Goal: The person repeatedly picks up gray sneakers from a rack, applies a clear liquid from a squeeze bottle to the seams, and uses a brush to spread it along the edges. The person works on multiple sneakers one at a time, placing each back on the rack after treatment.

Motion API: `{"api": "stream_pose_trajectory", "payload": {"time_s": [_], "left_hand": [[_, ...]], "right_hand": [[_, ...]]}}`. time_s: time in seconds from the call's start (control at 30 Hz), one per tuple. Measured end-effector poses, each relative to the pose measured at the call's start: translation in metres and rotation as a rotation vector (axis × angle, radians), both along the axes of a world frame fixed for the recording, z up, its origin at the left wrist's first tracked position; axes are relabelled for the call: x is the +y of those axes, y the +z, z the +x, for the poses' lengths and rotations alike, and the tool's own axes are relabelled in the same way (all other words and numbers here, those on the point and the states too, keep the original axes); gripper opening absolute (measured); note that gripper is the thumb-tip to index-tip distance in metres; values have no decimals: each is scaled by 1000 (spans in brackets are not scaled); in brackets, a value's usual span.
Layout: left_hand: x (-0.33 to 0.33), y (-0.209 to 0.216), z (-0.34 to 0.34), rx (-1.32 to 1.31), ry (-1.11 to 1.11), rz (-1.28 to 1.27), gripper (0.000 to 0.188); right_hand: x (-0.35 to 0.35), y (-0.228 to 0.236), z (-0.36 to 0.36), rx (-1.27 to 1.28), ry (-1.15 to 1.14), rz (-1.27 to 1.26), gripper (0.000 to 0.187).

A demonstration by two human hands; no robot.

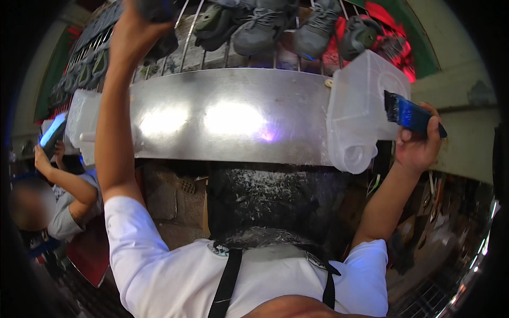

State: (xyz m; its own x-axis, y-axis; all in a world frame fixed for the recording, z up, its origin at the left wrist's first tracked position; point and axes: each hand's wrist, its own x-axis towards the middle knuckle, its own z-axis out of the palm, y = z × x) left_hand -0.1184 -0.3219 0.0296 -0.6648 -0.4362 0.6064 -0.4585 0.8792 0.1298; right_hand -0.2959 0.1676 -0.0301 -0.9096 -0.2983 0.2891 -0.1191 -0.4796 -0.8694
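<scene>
My left hand (132, 32) reaches up to the far rack. Its fingers close round a dark shoe (154, 8), which the upper picture edge cuts off. Off to the right, my right hand (419, 143) grips a flat blue brush (416, 115) with dark bristles pointing left. That brush is just beside a translucent plastic container (352, 106) at the right end of the metal work surface (297, 114). Several grey lace-up shoes (260, 29) sit on the metal bars beyond the surface.
Another translucent container (84, 119) stands at the surface's left end. More shoes (87, 77) line the rack farther left. A co-worker on the left holds up a dark object (53, 135) with a bright face. A dark, white-smeared apron (265, 196) covers my lap.
</scene>
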Motion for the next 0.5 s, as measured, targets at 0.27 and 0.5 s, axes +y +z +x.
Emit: {"api": "stream_pose_trajectory", "payload": {"time_s": [0.27,0.5], "left_hand": [[113,-41,72,105,-423,328,76],[164,-78,60,-182,-665,24,67]], "right_hand": [[60,-3,72,-72,-86,598,21],[59,-40,69,802,1,1065,28]]}}
